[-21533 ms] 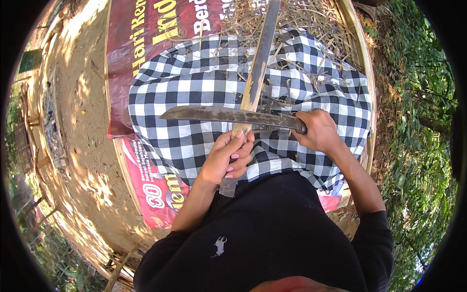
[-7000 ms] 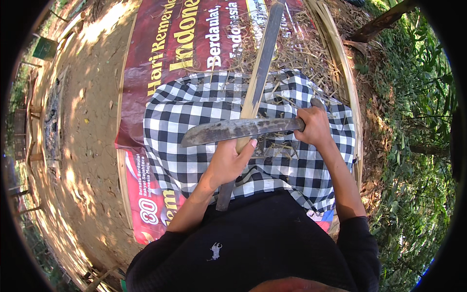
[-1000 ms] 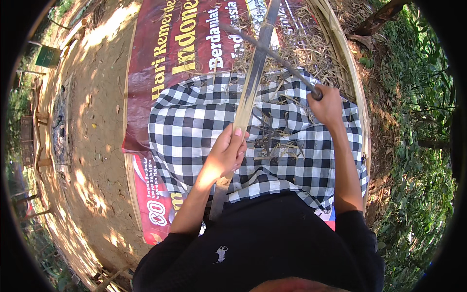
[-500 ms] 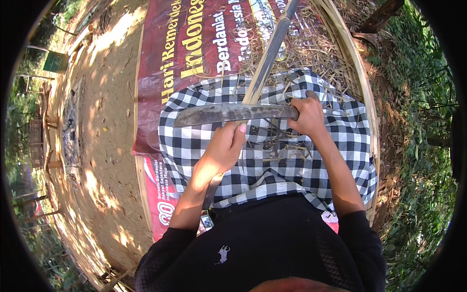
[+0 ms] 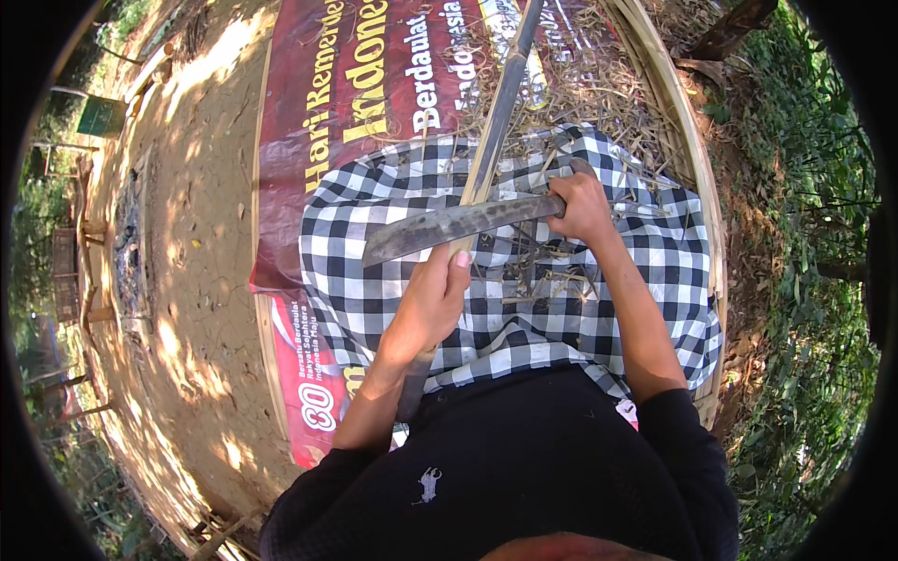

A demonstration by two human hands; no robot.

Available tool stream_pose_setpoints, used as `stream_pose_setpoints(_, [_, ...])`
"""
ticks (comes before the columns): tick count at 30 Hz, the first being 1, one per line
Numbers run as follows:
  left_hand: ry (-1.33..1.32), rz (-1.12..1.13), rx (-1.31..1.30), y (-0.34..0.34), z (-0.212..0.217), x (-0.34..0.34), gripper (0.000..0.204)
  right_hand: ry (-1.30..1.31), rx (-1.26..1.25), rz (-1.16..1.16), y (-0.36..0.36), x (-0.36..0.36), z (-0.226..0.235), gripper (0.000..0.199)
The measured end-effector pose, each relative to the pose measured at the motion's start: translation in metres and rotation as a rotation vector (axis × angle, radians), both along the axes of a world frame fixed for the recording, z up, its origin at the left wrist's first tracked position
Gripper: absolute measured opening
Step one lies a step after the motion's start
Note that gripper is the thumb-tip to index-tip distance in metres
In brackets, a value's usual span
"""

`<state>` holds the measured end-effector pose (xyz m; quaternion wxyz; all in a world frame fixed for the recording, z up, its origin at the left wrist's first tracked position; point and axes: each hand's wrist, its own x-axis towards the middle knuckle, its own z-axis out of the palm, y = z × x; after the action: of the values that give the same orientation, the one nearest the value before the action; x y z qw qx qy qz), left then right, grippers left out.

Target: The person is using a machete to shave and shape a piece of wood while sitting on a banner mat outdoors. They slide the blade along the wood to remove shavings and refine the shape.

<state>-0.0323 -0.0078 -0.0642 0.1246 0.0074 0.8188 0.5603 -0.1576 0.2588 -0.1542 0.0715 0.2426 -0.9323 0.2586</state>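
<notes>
Checkered cloth (image 5: 374, 271) underneath, right hand (image 5: 582, 206) fisted over hidden machete (image 5: 449, 227) handle, left hand (image 5: 430, 304) around half-covered bamboo strip (image 5: 496, 122).

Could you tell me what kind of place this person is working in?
Probably an outdoor rural yard or garden workspace: sunlit bare dirt ground, green foliage alongside, and dry bamboo shavings scattered over a red banner spread beneath.

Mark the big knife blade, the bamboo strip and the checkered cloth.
knife blade (image 5: 449, 227), head view, mid flat of the blade.
bamboo strip (image 5: 500, 98), head view, upper stretch beyond the knife.
checkered cloth (image 5: 355, 271), head view, left part over the lap.
</notes>
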Motion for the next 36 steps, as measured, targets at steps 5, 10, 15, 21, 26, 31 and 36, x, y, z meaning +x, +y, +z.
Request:
stream_pose_setpoints(5, [-0.236, 0.006, 0.201, -0.002, -0.013, 0.049, 0.027, -0.151, 0.019, -0.716, 0.045, -0.041, 0.004, 0.021])
stream_pose_setpoints(10, [-0.435, 0.067, 0.469, -0.003, -0.011, 0.037, 0.032, -0.222, 0.053, -0.529, 0.029, -0.013, 0.048, 0.022])
stream_pose_setpoints(15, [-0.350, 0.090, 0.365, 0.000, -0.001, 0.021, 0.028, -0.192, 0.096, -0.162, -0.009, 0.045, 0.065, 0.018])
stream_pose_setpoints(21, [-0.112, 0.012, 0.138, -0.001, -0.014, 0.023, 0.026, -0.166, 0.133, -0.049, -0.020, 0.058, 0.058, 0.021])
stream_pose_setpoints(26, [-0.084, 0.038, 0.110, 0.006, -0.011, 0.019, 0.027, -0.189, 0.060, 0.008, -0.025, 0.071, 0.052, 0.022])
stream_pose_setpoints(31, [-0.066, 0.036, 0.070, 0.008, -0.011, 0.019, 0.029, -0.201, 0.071, -0.023, -0.025, 0.075, 0.051, 0.022])
stream_pose_setpoints(36, [-0.027, 0.044, 0.039, 0.011, -0.002, 0.018, 0.029, -0.208, 0.068, -0.039, -0.026, 0.074, 0.047, 0.022])
